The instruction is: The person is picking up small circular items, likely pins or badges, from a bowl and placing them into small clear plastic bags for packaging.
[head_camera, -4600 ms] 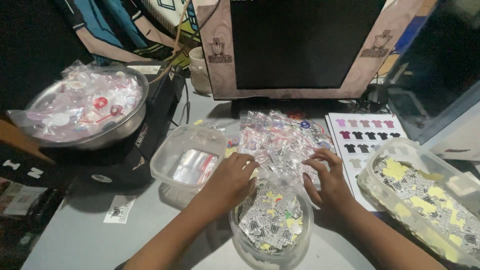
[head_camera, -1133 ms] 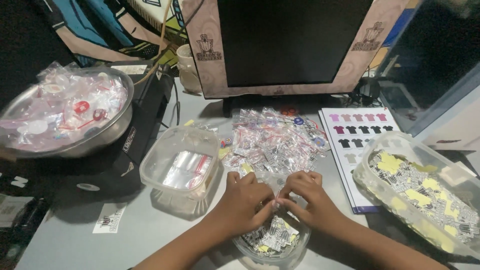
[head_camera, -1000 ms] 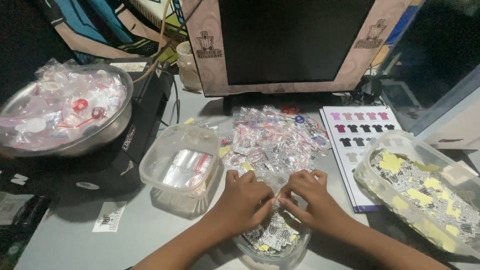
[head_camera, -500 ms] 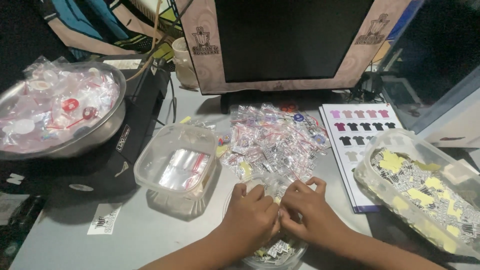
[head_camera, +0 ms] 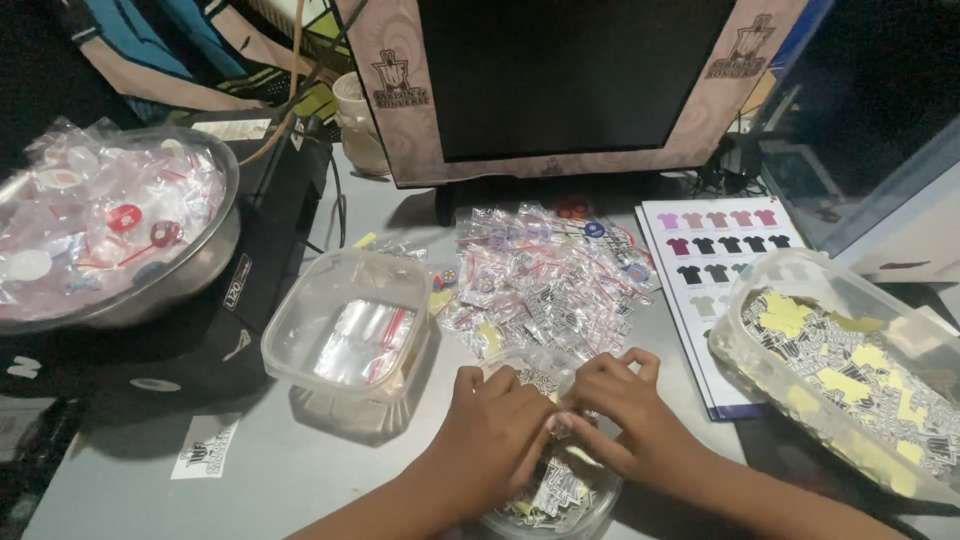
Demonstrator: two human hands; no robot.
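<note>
A small home packing workshop is showing here: a grey desk (head_camera: 300,470) is holding a monitor (head_camera: 580,80), a heap of bagged stickers (head_camera: 545,280), sticker-filled tubs (head_camera: 850,370), and a shirt colour chart (head_camera: 715,250).

- A grey surface (head_camera: 300,470) fills the lower half, lit from above while its edges drop into shadow.
- At twelve o'clock a dark monitor (head_camera: 575,75) in a pale patterned frame stands at the back of the surface.
- At ten o'clock a black box-shaped machine (head_camera: 265,270) sits on the surface, cables (head_camera: 290,70) looping behind it.
- At two o'clock it's a dim, bluish corner (head_camera: 860,110); detail is too dark to tell.
- At eight o'clock, a small white sticker (head_camera: 205,447) lies flat.
</note>
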